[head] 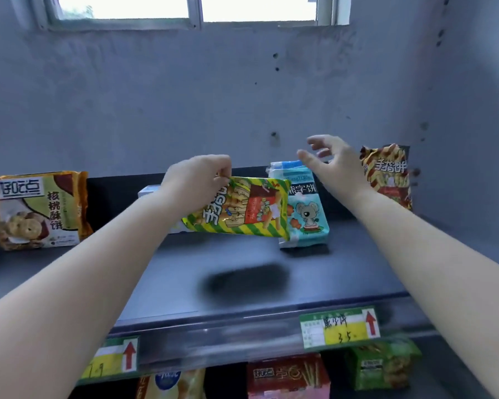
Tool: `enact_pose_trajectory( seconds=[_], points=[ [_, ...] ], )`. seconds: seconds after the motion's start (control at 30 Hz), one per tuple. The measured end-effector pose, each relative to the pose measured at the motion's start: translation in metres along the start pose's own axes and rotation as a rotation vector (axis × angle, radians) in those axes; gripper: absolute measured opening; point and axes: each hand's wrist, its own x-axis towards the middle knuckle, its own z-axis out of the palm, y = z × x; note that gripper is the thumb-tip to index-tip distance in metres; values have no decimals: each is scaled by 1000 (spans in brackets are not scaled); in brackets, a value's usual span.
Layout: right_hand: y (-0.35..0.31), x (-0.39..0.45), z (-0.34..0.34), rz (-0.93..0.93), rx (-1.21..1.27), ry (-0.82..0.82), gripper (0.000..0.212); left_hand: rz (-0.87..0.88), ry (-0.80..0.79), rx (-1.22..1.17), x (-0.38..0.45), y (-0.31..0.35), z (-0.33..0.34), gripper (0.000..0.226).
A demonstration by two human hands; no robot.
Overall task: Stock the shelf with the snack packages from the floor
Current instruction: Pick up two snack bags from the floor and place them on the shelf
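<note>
1. Looking over the dark shelf (271, 283) first: flat, smooth, matte, with a clear plastic price rail along its front edge carrying a green-and-yellow price tag (339, 326) with a red arrow. Most of the deck is bare. I judge the step in hand to be placement of one more package.
2. Brown walnut-cookie pack (39, 210), far left, stands upright against the back lip. Glossy film, pillow-shaped, crimped side seams.
3. Pale blue koala pack (307, 217) stands upright at centre-right, soft film, slightly crumpled at the base.
4. Red-and-brown striped pack (388, 175) stands upright at far right, partly behind my right wrist.
5. Green-and-yellow striped snack pack (242, 208) is the task item now: held in the air above the shelf, tilted on its long side, overlapping the koala pack in view. Its shadow lies on the deck below, so it is not yet set down.
6. Left hand (196, 182): fingers pinched together on the pack's upper left corner seam.
7. Right hand (333, 162): fingers spread apart, empty, hovering near the top of the koala pack; contact cannot be told.
8. Next move, my estimate: turn the pack upright, lower it into the gap left of the koala pack, and steady the limp film against tipping.
</note>
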Motion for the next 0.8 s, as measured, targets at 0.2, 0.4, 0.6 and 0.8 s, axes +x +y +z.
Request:
enact_pose_trajectory(
  seconds=[0.2, 0.4, 0.6, 0.8],
  points=[
    [-26, -3, -9, -204, -67, -344, 15, 210, 43, -48, 24, 41, -11, 10],
    [23, -5, -49, -2, 57, 68, 19, -53, 396, -323, 33, 99, 14, 46],
    [95, 2, -99, 268, 95, 272, 11, -350, -281, -966, 52, 184, 60, 47],
    [153, 3, -112, 482, 47, 292, 6, -327, -324, -999, 70, 240, 118, 26]
  ],
)
